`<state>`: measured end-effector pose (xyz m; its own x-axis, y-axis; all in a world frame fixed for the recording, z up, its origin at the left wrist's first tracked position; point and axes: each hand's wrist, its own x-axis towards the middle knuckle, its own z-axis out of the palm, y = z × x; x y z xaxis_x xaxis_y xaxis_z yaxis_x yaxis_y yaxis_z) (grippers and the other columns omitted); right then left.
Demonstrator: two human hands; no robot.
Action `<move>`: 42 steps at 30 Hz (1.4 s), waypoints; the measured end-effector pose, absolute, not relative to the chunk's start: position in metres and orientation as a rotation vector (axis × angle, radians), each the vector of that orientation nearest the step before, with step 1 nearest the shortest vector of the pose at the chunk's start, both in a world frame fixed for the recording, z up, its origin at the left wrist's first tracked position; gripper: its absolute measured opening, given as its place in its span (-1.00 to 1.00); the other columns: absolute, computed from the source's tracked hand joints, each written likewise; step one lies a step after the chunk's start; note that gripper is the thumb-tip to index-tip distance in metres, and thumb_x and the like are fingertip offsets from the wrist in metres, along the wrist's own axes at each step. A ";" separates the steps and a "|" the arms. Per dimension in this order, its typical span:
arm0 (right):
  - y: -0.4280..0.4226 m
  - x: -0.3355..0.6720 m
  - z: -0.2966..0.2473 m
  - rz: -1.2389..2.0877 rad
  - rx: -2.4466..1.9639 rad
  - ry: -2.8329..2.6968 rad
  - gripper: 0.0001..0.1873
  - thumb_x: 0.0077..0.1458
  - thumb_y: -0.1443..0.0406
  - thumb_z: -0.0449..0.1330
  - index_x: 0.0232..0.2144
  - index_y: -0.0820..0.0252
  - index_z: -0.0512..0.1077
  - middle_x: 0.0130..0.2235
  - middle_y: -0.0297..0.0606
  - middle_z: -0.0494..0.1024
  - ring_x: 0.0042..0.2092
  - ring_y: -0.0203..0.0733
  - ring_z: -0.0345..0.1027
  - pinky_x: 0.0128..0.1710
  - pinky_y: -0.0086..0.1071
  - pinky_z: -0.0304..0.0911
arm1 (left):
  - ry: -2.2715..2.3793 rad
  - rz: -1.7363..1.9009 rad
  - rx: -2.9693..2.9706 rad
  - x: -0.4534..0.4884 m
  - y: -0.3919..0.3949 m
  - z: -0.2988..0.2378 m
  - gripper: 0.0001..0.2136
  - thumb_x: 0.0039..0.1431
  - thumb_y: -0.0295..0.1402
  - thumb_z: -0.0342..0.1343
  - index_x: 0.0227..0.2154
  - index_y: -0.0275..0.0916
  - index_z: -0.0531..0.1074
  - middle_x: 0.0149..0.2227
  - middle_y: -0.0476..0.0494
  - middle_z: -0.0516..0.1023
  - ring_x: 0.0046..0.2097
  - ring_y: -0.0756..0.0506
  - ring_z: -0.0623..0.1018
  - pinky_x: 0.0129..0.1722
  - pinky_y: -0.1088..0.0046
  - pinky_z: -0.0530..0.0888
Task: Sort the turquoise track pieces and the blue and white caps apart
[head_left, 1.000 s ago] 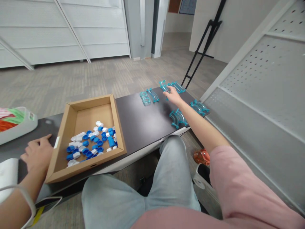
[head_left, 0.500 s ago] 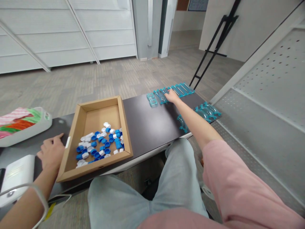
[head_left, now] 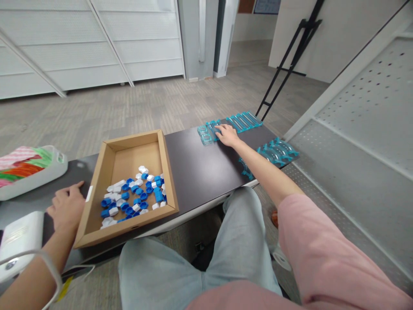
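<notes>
My right hand (head_left: 227,134) reaches across the dark table (head_left: 200,168) to the far side and lies palm down on a teal clear track piece (head_left: 212,125), next to two small teal pieces (head_left: 204,134). Its fingers curl over the piece. Straight teal track pieces (head_left: 244,120) lie just right of the hand. Curved teal pieces (head_left: 277,151) sit at the right edge, partly behind my forearm. My left hand (head_left: 66,205) rests on the table beside a cardboard tray (head_left: 125,148), fingers loosely curled, holding nothing. Several blue and white hexagonal pieces (head_left: 134,196) lie in the tray.
A white container with striped pink, green and orange contents (head_left: 27,165) stands at the far left. A white device (head_left: 17,241) with a cable lies by my left wrist. A black stand (head_left: 285,56) rises beyond the table. A perforated white panel (head_left: 361,125) runs along the right.
My right hand has moved left from the straight teal tracks onto the pieces at the far middle. The left hand has stayed beside the tray.
</notes>
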<state>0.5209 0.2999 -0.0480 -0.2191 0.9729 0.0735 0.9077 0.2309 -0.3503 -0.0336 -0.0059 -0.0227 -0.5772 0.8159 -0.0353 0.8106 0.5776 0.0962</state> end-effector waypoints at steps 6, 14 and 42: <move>0.296 0.526 -0.042 0.312 -1.800 -2.253 -0.33 0.61 0.21 0.09 0.64 0.09 0.43 0.59 0.09 0.48 0.63 0.35 0.23 0.66 0.29 0.13 | 2.725 0.134 1.413 -0.035 -0.006 -0.025 -0.09 0.47 0.05 -0.52 0.55 -0.48 0.30 0.46 -0.99 0.28 0.52 -0.86 0.38 0.36 -0.56 0.40; 0.292 0.531 -0.038 0.291 -1.868 -2.220 -0.35 0.64 0.23 0.05 0.64 0.07 0.42 0.66 0.05 0.41 0.75 0.25 0.04 0.74 0.37 -0.19 | 2.720 0.095 1.369 -0.033 -0.005 -0.021 -0.04 0.47 0.13 -0.57 0.58 -0.45 0.27 0.51 -0.91 0.25 0.57 -0.80 0.34 0.50 -0.44 0.33; 0.273 0.424 -0.035 0.255 -1.621 -2.466 -0.18 0.67 0.06 0.08 0.69 0.50 0.23 0.73 0.24 0.21 0.78 0.25 0.00 0.80 0.22 -0.26 | 2.718 0.157 1.415 -0.045 -0.005 -0.033 -0.15 0.48 0.06 -0.42 0.57 -0.38 0.29 0.47 -0.86 0.33 0.53 -0.78 0.39 0.46 -0.45 0.36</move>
